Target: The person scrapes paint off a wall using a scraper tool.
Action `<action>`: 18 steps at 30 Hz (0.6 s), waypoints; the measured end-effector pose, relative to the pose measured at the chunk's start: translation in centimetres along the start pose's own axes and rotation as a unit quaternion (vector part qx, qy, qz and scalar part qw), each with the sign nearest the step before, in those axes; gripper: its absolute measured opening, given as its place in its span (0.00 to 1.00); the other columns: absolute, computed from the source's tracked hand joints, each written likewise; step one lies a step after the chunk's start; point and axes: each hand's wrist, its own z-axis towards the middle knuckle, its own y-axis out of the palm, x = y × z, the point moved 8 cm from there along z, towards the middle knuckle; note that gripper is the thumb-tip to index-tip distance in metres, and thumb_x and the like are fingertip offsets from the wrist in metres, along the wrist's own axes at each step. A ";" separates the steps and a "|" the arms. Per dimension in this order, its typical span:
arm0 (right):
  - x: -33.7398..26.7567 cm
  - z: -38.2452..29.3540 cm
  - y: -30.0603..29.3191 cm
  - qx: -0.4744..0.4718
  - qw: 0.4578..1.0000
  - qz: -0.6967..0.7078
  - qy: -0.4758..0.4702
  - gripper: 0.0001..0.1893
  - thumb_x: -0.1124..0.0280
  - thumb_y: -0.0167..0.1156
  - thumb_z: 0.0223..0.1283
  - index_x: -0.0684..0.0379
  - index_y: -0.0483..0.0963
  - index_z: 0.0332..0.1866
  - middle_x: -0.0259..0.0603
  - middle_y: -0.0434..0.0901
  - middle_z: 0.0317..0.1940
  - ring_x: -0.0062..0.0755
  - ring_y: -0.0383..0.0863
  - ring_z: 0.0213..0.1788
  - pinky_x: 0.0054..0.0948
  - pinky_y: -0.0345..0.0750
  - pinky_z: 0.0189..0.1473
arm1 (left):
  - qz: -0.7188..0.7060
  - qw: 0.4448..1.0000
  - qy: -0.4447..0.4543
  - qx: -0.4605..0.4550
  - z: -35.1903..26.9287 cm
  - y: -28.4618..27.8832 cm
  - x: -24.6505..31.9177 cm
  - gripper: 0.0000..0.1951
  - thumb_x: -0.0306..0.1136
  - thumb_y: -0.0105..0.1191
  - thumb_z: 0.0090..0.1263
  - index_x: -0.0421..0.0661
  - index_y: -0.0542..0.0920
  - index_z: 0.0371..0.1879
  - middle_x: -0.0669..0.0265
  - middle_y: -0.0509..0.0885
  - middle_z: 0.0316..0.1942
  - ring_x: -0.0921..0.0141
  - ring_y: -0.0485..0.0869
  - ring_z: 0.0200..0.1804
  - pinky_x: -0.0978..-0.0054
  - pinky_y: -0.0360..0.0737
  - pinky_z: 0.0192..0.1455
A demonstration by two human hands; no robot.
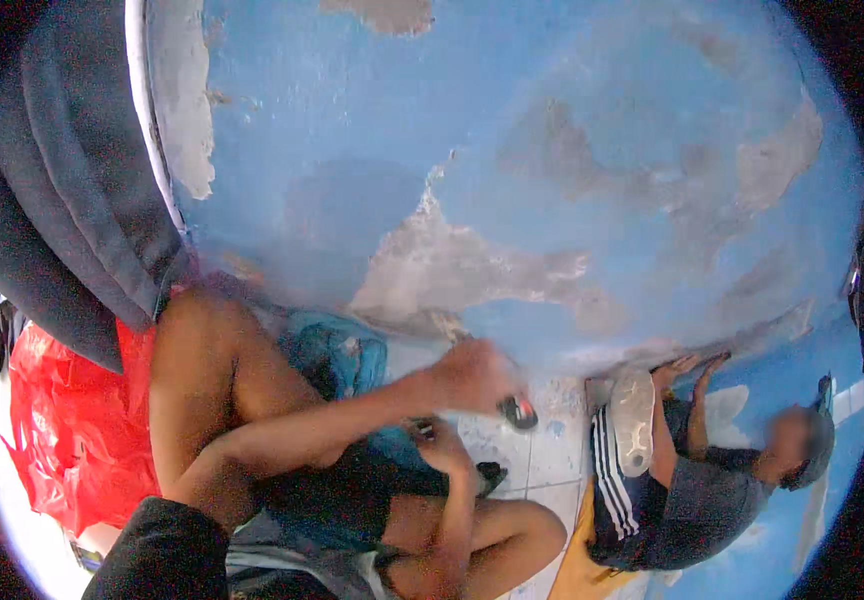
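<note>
My left hand [477, 375] reaches across in front of my bent knees and is blurred. It seems closed around a tool; a dark end with red and white marks [519, 413] shows below the hand, and a pale brown tip [450, 327] shows above it. I cannot tell the tool's kind. Just below, my right hand [443, 446] has its fingers curled around a small dark object [421, 429], mostly hidden. A teal-blue cloth or bag [349, 352] lies beyond my legs. Near my right wrist a small black thing [490, 477] rests on the white tiled floor [552, 442].
A blue wall [372, 97] with patchy grey plaster rises close ahead. Red plastic bags [75, 435] and dark grey fabric [64, 187] are at my left. A person [717, 502] in a cap sits at right, with a translucent plastic container [633, 424] at the lap. Yellow cloth [574, 562] lies beneath.
</note>
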 end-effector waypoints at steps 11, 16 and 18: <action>-1.3 0.3 -0.4 0.003 1.000 0.009 -0.025 0.15 0.65 0.57 0.53 0.64 0.73 0.41 0.47 0.79 0.33 0.38 0.78 0.35 0.31 0.73 0.38 | -0.004 0.999 -0.033 -0.005 -0.4 -0.2 -0.5 0.14 0.39 0.58 0.43 0.52 0.75 0.30 0.66 0.77 0.22 0.62 0.80 0.29 0.63 0.75 0.31; -0.5 -0.1 -0.5 -0.010 0.999 -0.028 0.019 0.12 0.70 0.55 0.54 0.64 0.73 0.42 0.46 0.79 0.34 0.36 0.78 0.36 0.30 0.73 0.39 | 0.006 0.997 0.015 0.076 -0.4 -1.2 0.7 0.12 0.38 0.57 0.44 0.53 0.74 0.29 0.67 0.78 0.22 0.62 0.80 0.28 0.64 0.75 0.29; -0.5 0.0 -0.2 -0.032 0.999 0.010 0.011 0.13 0.71 0.56 0.53 0.64 0.72 0.43 0.47 0.78 0.36 0.36 0.78 0.37 0.31 0.73 0.40 | 0.031 0.999 -0.011 0.011 -0.2 -0.2 0.8 0.11 0.37 0.57 0.44 0.54 0.75 0.28 0.67 0.78 0.22 0.63 0.80 0.28 0.64 0.75 0.31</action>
